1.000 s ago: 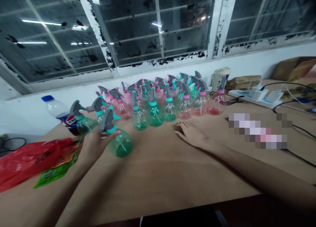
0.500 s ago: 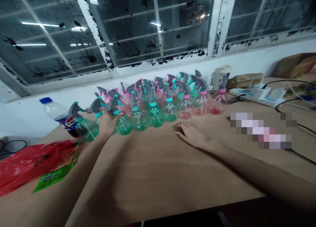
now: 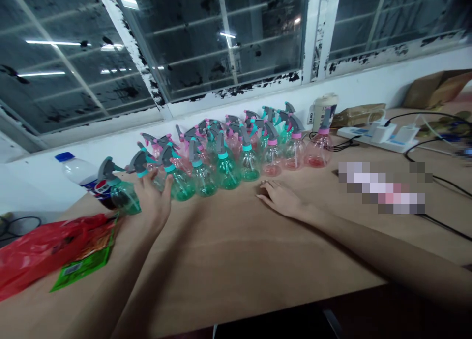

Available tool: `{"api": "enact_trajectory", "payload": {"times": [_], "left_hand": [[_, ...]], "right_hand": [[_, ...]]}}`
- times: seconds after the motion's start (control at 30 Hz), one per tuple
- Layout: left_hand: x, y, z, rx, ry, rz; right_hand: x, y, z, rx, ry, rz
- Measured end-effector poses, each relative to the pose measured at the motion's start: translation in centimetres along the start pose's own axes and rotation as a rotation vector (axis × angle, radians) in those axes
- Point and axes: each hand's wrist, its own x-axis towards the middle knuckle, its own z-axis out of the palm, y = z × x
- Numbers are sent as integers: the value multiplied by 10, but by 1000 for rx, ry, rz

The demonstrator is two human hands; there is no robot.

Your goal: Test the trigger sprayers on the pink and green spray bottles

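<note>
My left hand point(image 3: 154, 196) is open, thumb and fingers apart, in front of a spray bottle point(image 3: 140, 163) with a grey and teal trigger head; it hides most of that bottle's body. Just right of the thumb stands a green spray bottle point(image 3: 183, 185). Beyond the fingers to the left is another green spray bottle point(image 3: 125, 197). My right hand point(image 3: 280, 199) rests open on the table, fingers slightly bent, below a clear-green spray bottle point(image 3: 250, 168) and a pink spray bottle point(image 3: 272, 163). Several more bottles stand in rows behind.
A cola bottle point(image 3: 79, 174) with a blue cap and a red plastic bag point(image 3: 40, 250) are on the left, beside a green packet point(image 3: 83, 270). A cup point(image 3: 324, 110), a power strip point(image 3: 379, 138) and cables lie right. The wooden table point(image 3: 236, 260) meets a wall under windows.
My left hand has drawn back slightly, its thumb spreading away from the green bottle beside it. That bottle has shifted a little right. My right hand stays put; the view moved slightly.
</note>
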Motion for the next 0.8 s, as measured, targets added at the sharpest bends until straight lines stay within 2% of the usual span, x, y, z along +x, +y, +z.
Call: {"api": "enact_trajectory", "payload": {"times": [0.1, 0.2, 0.3, 0.47, 0.63, 0.8], "left_hand": [[-6, 17, 3, 6, -1, 41], [-3, 39, 17, 26, -100, 52], [2, 57, 36, 99, -172, -5], [5, 69, 51, 256, -183, -66], [1, 72, 34, 340, -227, -44], [-26, 68, 4, 325, -283, 69]], "right_hand": [[0, 0, 0, 4, 1, 5], [0, 0, 0, 6, 4, 7], [0, 1, 1, 4, 8, 3], [2, 0, 0, -3, 22, -10], [3, -1, 1, -10, 32, -16], [3, 0, 2, -10, 36, -16]]}}
